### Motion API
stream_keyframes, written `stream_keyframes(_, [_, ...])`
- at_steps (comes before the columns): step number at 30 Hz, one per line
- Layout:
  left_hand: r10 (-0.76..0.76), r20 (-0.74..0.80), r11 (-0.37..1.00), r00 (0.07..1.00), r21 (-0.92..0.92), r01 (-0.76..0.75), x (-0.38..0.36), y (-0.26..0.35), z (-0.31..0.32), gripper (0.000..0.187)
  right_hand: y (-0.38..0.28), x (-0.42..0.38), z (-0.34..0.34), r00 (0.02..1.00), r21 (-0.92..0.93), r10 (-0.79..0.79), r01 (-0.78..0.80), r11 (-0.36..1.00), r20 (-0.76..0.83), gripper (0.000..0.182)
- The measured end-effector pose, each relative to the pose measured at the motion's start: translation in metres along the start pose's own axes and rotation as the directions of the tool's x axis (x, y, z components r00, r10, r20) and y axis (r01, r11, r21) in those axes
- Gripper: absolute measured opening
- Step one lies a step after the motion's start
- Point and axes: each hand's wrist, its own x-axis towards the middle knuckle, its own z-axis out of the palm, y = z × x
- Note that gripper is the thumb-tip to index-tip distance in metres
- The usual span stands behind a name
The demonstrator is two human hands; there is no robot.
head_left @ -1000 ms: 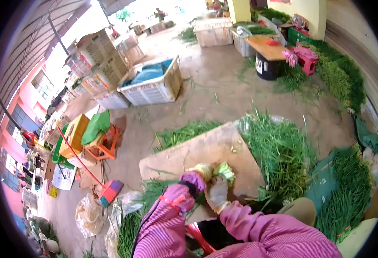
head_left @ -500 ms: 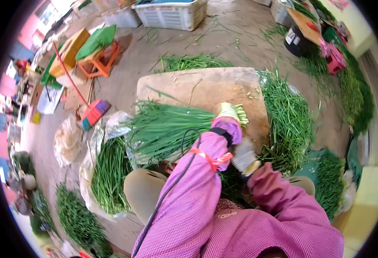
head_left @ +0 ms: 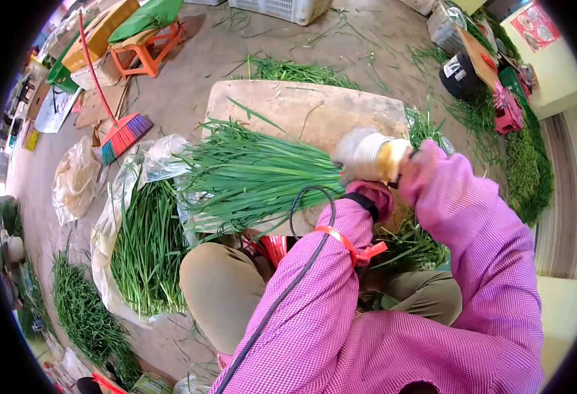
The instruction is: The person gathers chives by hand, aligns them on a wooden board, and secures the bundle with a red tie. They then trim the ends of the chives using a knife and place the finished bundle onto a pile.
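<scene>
A long bunch of green chives [head_left: 256,169] lies across the wooden board [head_left: 269,98], leaves to the left and stalk ends to the right. My left hand [head_left: 350,176], mostly hidden behind the other hand, is closed round the stalk end of the bunch. Over it, my right hand [head_left: 368,155], in a white and yellow work glove, is smeared by motion. It is against or just above the stalks and left wrist; its fingers cannot be made out. A cable and an orange-red ribbon [head_left: 341,240] run along my left sleeve.
Loose chives lie on plastic [head_left: 147,246] at left and in a pile [head_left: 420,246] right of my knees. A broom [head_left: 126,134], an orange stool [head_left: 147,56] and a white crate [head_left: 288,8] stand beyond. A black bucket [head_left: 460,75] stands at right.
My right hand has risen from beside the board's near right edge to over my left hand at the stalk ends. The view has shifted; the bunch stays on the board.
</scene>
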Motion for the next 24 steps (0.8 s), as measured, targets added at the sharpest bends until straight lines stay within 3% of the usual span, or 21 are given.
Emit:
stream_keyframes(1, [0.015,0.009,1.0,1.0,-0.027,-0.015,-0.007,0.0,-0.008,0.032,-0.001,0.016,0.035,0.996,-0.24,0.061,-0.076,0.968,-0.072,0.035])
stream_keyframes(2, [0.024,0.017,0.998,1.0,-0.054,-0.023,-0.014,-0.002,-0.016,0.032,-0.009,0.019,0.008,0.996,-0.239,0.052,-0.069,0.968,-0.075,0.035])
stream_keyframes(4, [0.047,0.024,0.993,0.999,-0.107,-0.044,-0.027,-0.004,-0.029,0.031,-0.033,0.022,-0.073,0.926,-0.286,-0.091,0.205,0.936,0.368,0.03])
stream_keyframes(8, [0.051,0.038,0.975,0.998,-0.216,-0.042,-0.058,-0.014,-0.062,0.029,-0.035,0.028,-0.06,0.936,-0.385,-0.185,0.296,0.874,0.301,0.017])
stream_keyframes(13, [-0.018,0.038,0.905,0.999,-0.424,0.032,-0.07,-0.025,-0.076,0.027,-0.044,0.029,-0.063,0.912,-0.414,-0.149,0.313,0.855,0.381,0.019])
stream_keyframes(16, [-0.103,0.045,0.795,0.994,-0.596,0.11,-0.077,-0.024,-0.081,0.026,-0.035,0.042,-0.057,0.887,-0.366,-0.155,0.332,0.87,0.435,0.019])
stream_keyframes(18, [-0.17,0.056,0.67,0.984,-0.725,0.157,-0.077,-0.022,-0.075,0.025,-0.031,0.037,-0.063,0.895,-0.35,-0.14,0.305,0.886,0.424,0.02])
stream_keyframes(20, [-0.224,0.09,0.526,0.97,-0.827,0.198,-0.075,-0.019,-0.072,0.024,-0.025,0.036,-0.064,0.945,-0.4,-0.022,0.159,0.903,0.326,0.02])
stream_keyframes(22, [-0.269,0.139,0.367,0.953,-0.9,0.234,-0.077,-0.019,-0.073,0.023,-0.003,0.038,-0.049,0.963,-0.29,-0.008,0.089,0.953,0.268,0.022])
stream_keyframes(24, [-0.299,0.181,0.225,0.937,-0.941,0.254,-0.08,-0.021,-0.074,0.023,0.006,0.039,-0.049,0.933,-0.167,0.2,-0.155,0.974,0.299,0.024])
